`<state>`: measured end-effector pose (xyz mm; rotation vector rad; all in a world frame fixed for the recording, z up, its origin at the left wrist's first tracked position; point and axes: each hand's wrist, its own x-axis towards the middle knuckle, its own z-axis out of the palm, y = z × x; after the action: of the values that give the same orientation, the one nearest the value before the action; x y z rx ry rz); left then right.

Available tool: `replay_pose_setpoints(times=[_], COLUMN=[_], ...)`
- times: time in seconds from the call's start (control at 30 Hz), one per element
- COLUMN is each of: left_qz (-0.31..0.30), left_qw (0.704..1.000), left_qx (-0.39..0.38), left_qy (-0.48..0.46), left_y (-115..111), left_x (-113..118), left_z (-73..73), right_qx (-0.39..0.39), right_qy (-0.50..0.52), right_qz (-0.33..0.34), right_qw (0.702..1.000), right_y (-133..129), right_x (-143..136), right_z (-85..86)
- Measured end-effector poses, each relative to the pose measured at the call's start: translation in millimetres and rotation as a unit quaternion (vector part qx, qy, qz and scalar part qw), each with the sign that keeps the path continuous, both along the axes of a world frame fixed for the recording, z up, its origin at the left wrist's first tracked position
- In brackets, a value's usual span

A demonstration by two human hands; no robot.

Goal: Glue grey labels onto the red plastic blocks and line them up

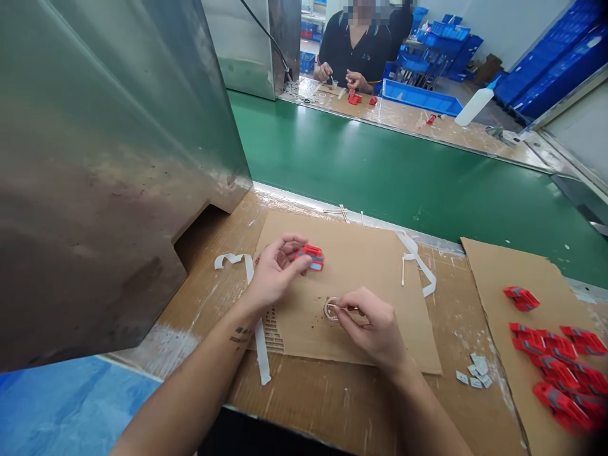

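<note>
My left hand (280, 269) is closed on a red and grey plastic part (313, 255), which shows a pale blue patch on its near side. Pinched in the fingers of my right hand (368, 320) is a thin stick, seemingly a cotton swab (336, 307). Its tip is over a small round dish (329, 310) on the cardboard sheet (351, 253). Small dark specks lie around the dish. Beside the left wrist, the cardboard has a patch of small cut slots.
Several red parts (553, 367) lie on cardboard at the right, near small pale pieces (479, 370). Swabs (344, 213) rest by the green belt (380, 164). A metal housing (114, 164) fills the left. Opposite, a person (363, 50) works beside a white bottle (475, 104).
</note>
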<state>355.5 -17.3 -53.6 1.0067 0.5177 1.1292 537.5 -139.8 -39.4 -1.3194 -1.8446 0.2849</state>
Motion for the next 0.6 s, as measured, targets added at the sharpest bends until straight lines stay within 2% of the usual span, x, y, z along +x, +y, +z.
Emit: replay_pose_setpoints(times=[0.1, 0.2, 0.43, 0.6], left_qz=[0.037, 0.034, 0.036, 0.019], left_qw=[0.992, 0.982, 0.978, 0.978], left_qx=[-0.096, -0.146, -0.155, -0.178], left_qy=[-0.074, -0.114, -0.131, -0.104], left_y=[2, 3, 6, 2], left_x=[1, -2, -7, -4], left_z=[6.3, 14.1, 17.0, 17.2], right_qx=[-0.021, -0.056, -0.123, -0.117], right_qy=[0.02, 0.046, 0.173, 0.324], right_qz=[-0.03, -0.06, -0.098, -0.112], right_qw=[0.999, 0.996, 0.972, 0.932], right_y=[-1, -4, -6, -5], right_x=[3, 8, 12, 14], right_z=[0.8, 1.1, 2.1, 5.1])
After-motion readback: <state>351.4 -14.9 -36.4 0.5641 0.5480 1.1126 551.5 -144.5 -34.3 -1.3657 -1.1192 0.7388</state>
